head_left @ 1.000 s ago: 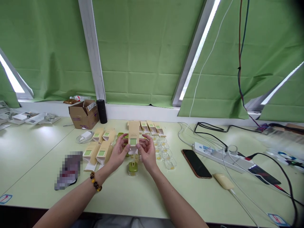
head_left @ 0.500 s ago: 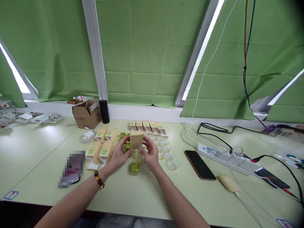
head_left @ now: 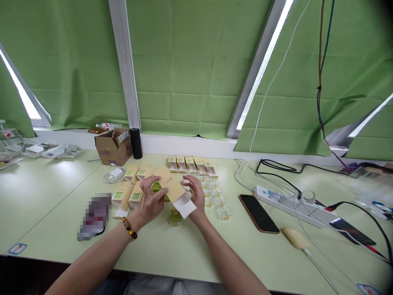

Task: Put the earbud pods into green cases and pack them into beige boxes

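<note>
My left hand (head_left: 152,200) grips a small pale-yellow carton (head_left: 171,184) by its side, tilted, with its white end flap hanging open toward the lower right. My right hand (head_left: 197,194) is just right of the carton, its fingers curled but apart, with nothing visible in them. The flap overlaps my right wrist area. Below the carton stands a small clear container with a green lid (head_left: 175,216). Green lids (head_left: 156,187) are partly hidden behind my left hand and the carton. Clear containers (head_left: 219,199) lie right of my right hand.
More yellow cartons (head_left: 123,193) stand left of my left hand, and a row (head_left: 190,164) stands behind. A phone (head_left: 258,213), a power strip (head_left: 288,205) and cables occupy the right. A cardboard box (head_left: 113,147) and a black cylinder (head_left: 135,143) are at the back.
The carton has turned from upright between both hands to a tilt, its printed side and open flap now showing. My right hand has let go of it.
</note>
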